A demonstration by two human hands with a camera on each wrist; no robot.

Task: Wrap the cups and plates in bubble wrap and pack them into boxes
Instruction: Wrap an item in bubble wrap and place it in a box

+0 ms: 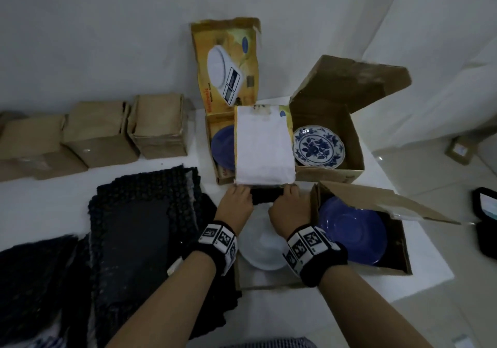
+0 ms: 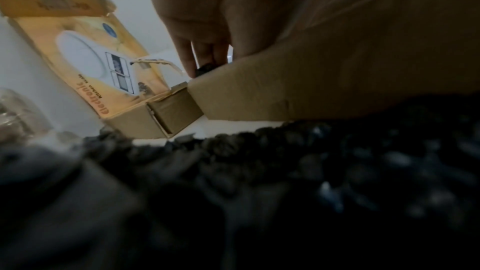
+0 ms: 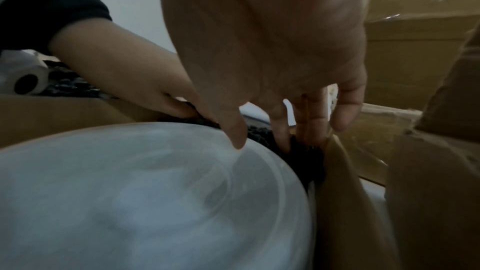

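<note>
A white plate (image 1: 262, 245) (image 3: 130, 192) lies in an open cardboard box (image 1: 242, 280) right in front of me, on black bubble wrap (image 1: 266, 195) that shows at the box's far edge. My left hand (image 1: 236, 199) (image 2: 205, 67) pinches that wrap at the far left corner. My right hand (image 1: 289, 202) (image 3: 272, 141) grips it at the far right, fingers dug into the wrap (image 3: 309, 157) and thumb on the plate's rim. The box's white-faced flap (image 1: 265, 146) stands up just beyond both hands.
A blue plate (image 1: 352, 229) sits in an open box (image 1: 403, 267) on the right. Further back are a floral plate (image 1: 318, 146) in a carton (image 1: 355, 143) and another blue plate (image 1: 223, 143) in a yellow scale box (image 1: 228, 62). Black bubble wrap sheets (image 1: 142, 218) and closed cartons (image 1: 158, 124) lie left.
</note>
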